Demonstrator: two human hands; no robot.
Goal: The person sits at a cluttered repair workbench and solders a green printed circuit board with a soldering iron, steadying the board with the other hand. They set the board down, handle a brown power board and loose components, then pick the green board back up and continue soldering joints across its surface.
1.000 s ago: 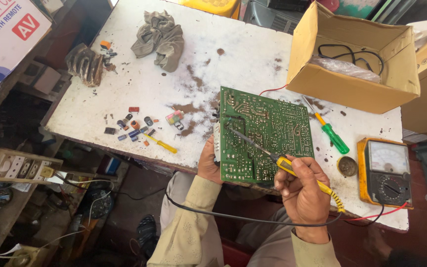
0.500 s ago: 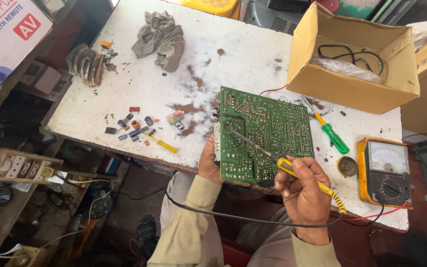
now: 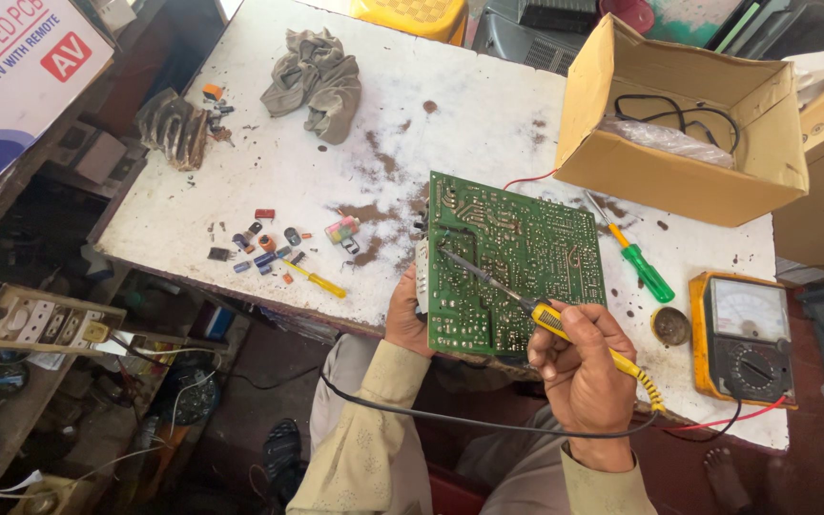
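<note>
White and badly stained, the worktable (image 3: 488, 114) fills the middle of a cluttered repair corner, with shelves of odd parts off its left end. Near its front edge lies a green circuit board (image 3: 512, 262), solder side up, partly overhanging toward the seated person.

The left hand (image 3: 404, 319) grips the board's left edge, fingers tucked under or behind it and only the back of the hand showing, so I cannot tell how tightly they close. The right hand (image 3: 579, 367), just below the board's lower right corner, is wrapped shut around the yellow handle of a soldering iron (image 3: 526, 303); the iron's thin dark tip slants up and left across the board and rests on its left-centre area. A black cord runs from the handle back under the wrist.

Just right of the board lies a green-handled screwdriver (image 3: 639, 262), and further right a yellow analog multimeter (image 3: 744, 334) with a small round tin (image 3: 669, 326) between them. Behind the board's upper right corner stands an open cardboard box (image 3: 679, 172) holding a black cable. Left of the board, small electronic components (image 3: 269, 246) lie scattered, and well beyond them, a crumpled grey rag (image 3: 317, 81).
</note>
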